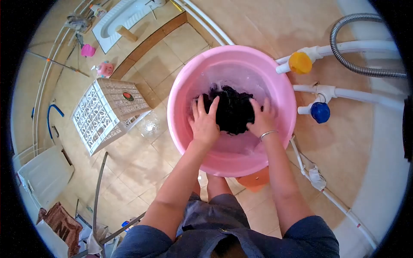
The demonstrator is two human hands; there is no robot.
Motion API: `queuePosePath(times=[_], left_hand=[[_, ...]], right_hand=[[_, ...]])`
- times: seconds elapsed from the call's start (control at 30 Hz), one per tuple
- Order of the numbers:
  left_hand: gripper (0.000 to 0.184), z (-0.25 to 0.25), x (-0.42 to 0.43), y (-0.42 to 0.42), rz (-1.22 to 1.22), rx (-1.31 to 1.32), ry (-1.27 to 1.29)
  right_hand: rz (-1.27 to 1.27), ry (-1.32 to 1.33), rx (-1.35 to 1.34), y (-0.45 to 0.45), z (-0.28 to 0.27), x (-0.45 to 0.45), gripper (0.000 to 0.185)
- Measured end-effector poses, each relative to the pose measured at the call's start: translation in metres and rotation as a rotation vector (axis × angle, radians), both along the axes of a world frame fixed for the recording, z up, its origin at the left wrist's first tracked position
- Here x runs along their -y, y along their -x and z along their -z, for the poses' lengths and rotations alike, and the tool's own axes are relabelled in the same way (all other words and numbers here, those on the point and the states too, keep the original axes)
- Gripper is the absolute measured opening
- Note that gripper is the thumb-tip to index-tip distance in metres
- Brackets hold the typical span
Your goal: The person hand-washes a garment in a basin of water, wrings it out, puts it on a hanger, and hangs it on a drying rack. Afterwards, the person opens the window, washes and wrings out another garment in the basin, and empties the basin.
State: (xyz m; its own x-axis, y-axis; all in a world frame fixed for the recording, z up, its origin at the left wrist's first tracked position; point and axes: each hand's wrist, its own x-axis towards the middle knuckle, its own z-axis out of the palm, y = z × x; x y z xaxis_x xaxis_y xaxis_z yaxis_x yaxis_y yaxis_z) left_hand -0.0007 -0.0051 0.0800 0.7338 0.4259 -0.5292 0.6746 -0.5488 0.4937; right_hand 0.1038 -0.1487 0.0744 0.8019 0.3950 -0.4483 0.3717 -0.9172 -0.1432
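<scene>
Leaning over a round pink plastic tub (175, 105), we see a bundle of black cloth (232, 112) lying in the cloudy water (257, 81). Our left hand (205, 124) is at its left side, fingers spread apart. Our right hand (261, 121), with a thin silver bracelet (268, 133), touches its right side; we can't tell if it grips. A white plastic basket with holes (95, 117) is on the tan tiles (129, 185).

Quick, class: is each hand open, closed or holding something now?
Left hand: open, spread against the crumpled black cloth in the round pink plastic basin.
Right hand: partly curled at the cloth's right edge; grip cannot be told.
</scene>
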Motion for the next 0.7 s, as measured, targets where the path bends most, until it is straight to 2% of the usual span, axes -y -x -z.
queuePosePath(times=[0.07, 0.1, 0.13, 0.2, 0.23, 0.3, 0.33, 0.4, 0.43, 0.47, 0.5, 0.53, 0.57, 0.6, 0.63, 0.67, 0.7], left_hand=[[0.064, 0.026, 0.005, -0.002, 0.11, 0.094, -0.217], [0.063, 0.037, 0.005, -0.006, 0.164, 0.075, -0.191], [0.065, 0.05, 0.008, -0.008, 0.21, 0.048, -0.273], [0.061, 0.064, 0.001, -0.014, 0.295, -0.047, -0.267], [0.061, 0.074, 0.001, -0.012, 0.298, -0.056, -0.262], [0.053, 0.093, 0.0, -0.013, 0.158, 0.181, -0.285], [0.053, 0.083, -0.005, -0.023, 0.159, 0.177, -0.28], [0.042, 0.066, -0.018, -0.046, 0.188, -0.066, -0.103], [0.039, 0.085, -0.02, -0.042, 0.085, 0.113, -0.033], [0.044, 0.12, -0.018, -0.039, -0.175, 0.287, 0.109], [0.05, 0.106, -0.018, -0.04, -0.621, 0.292, 0.839], [0.055, 0.088, -0.02, -0.042, -1.052, 0.267, 1.575], [0.063, 0.083, -0.025, -0.039, -1.04, 0.195, 1.668], [0.063, 0.077, -0.024, -0.039, -1.04, 0.199, 1.668], [0.062, 0.07, -0.019, -0.039, -0.996, 0.24, 1.857], [0.062, 0.066, -0.015, -0.038, -0.947, 0.282, 2.047], [0.053, 0.068, -0.014, -0.037, -0.884, 0.421, 2.125]], right_hand=[[-0.135, 0.055, -0.218, 0.019, -0.016, -0.022, 0.072], [-0.208, 0.097, -0.251, 0.028, 0.0, -0.027, 0.076], [-0.263, 0.106, -0.158, 0.039, 0.033, -0.024, 0.07], [-0.278, 0.174, -0.137, 0.037, 0.057, -0.033, 0.062], [-0.276, 0.176, -0.147, 0.033, 0.062, -0.034, 0.062], [-0.264, 0.115, -0.123, 0.022, 0.07, -0.037, 0.056], [-0.326, 0.125, -0.014, 0.018, 0.081, -0.031, 0.06], [-0.266, 0.133, 0.052, 0.002, 0.092, -0.029, 0.061], [-0.269, 0.136, 0.044, -0.007, 0.088, -0.032, 0.061], [-0.124, -0.059, 0.028, -0.017, 0.081, -0.036, 0.061], [0.024, -0.256, 0.017, -0.022, 0.077, -0.039, 0.06], [0.019, -0.262, 0.02, -0.021, 0.079, -0.04, 0.06], [0.159, -0.605, -0.021, -0.017, 0.086, -0.038, 0.058], [0.302, -0.945, -0.065, -0.013, 0.089, -0.035, 0.056], [0.302, -0.942, -0.067, -0.007, 0.076, -0.033, 0.056], [0.133, -0.974, -0.009, 0.002, 0.058, -0.026, 0.054], [-0.043, -1.008, 0.05, 0.009, 0.037, -0.024, 0.053]])
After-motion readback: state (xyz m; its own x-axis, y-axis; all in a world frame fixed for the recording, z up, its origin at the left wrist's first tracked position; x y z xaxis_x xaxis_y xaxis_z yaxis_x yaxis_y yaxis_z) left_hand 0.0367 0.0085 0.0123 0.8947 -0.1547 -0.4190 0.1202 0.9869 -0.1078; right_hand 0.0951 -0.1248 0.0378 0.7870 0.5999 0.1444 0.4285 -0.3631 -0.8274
